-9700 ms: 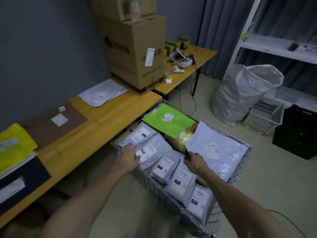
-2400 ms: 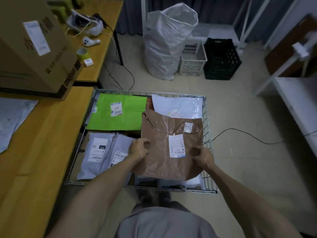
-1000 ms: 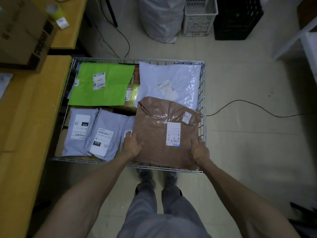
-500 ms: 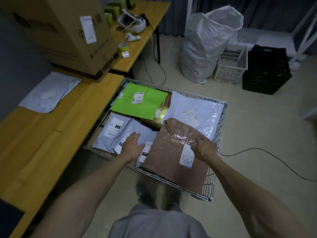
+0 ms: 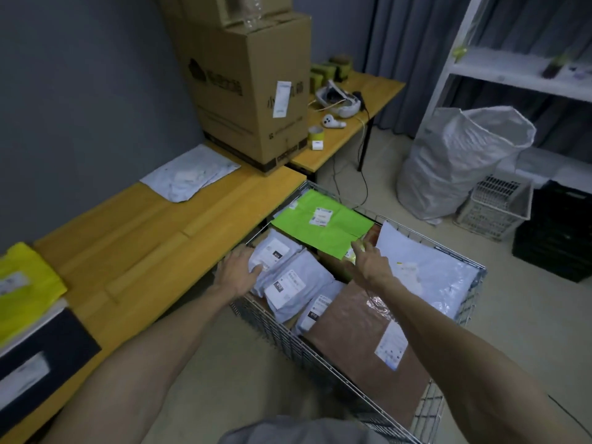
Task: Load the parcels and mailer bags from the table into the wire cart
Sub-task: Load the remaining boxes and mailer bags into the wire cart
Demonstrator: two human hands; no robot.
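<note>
The wire cart [image 5: 290, 342] stands beside the wooden table [image 5: 134, 238], filled with mailers. A brown mailer bag [image 5: 358, 341] lies flat at its near right, a green mailer [image 5: 323, 230] at the far side, a large white bag [image 5: 426, 270] on the right, and several grey labelled mailers [image 5: 294, 283] on the left. My left hand [image 5: 238, 272] hovers open over the cart's left rim, fingertips at a grey mailer. My right hand [image 5: 371, 264] is open above the cart's middle, holding nothing. On the table lie a white mailer [image 5: 189, 176], a yellow bag [image 5: 24, 293] and a dark parcel [image 5: 35, 360].
A big cardboard box [image 5: 253, 91] stands on the table's far end, with a headset [image 5: 336, 100] and tape roll [image 5: 315, 134] on the desk behind. A full white sack [image 5: 461, 161], a white basket [image 5: 495, 206] and a black crate [image 5: 554, 232] sit on the floor right.
Both hands have let go of the brown mailer, which now lies in the cart. They have moved forward and left, and my view has swung back toward the table.
</note>
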